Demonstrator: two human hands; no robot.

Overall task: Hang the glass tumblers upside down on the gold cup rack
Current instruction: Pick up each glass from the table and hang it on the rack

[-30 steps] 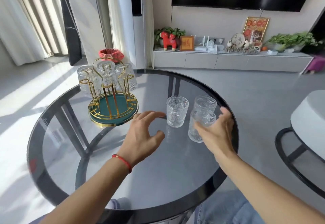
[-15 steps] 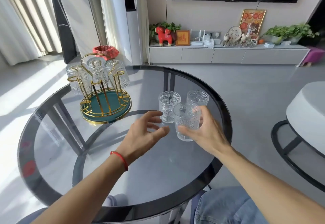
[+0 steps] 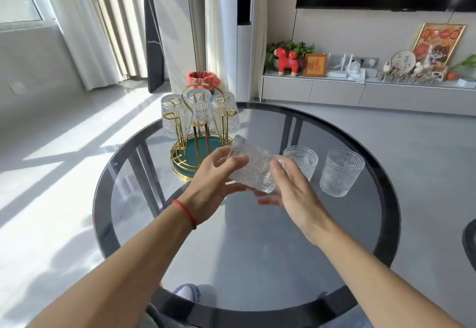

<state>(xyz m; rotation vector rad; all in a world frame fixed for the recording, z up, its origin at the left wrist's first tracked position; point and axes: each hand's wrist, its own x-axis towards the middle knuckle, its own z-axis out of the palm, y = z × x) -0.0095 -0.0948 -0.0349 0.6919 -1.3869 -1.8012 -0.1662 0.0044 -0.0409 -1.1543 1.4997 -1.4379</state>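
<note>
A ribbed glass tumbler (image 3: 253,166) is tilted on its side in the air above the table, held between both hands. My left hand (image 3: 211,186) grips its left side, and my right hand (image 3: 291,186) holds its right end. The gold cup rack (image 3: 195,144) with a green base stands just behind my left hand. Three tumblers (image 3: 199,110) hang upside down on its far pegs; the near pegs are bare. Two more tumblers stand upright on the table: one (image 3: 302,161) right behind my right hand, another (image 3: 340,171) further right.
The round dark glass table (image 3: 257,250) has a black rim. A red-lined bin (image 3: 202,79) stands on the floor behind the rack. A low cabinet with ornaments (image 3: 360,90) runs along the back wall. A dark chair edge (image 3: 468,237) shows at the right.
My right hand lifted one tumbler off the table and carried it left. My left hand closed on it, and the tumbler tipped onto its side. The view shifted so the rack sits more central.
</note>
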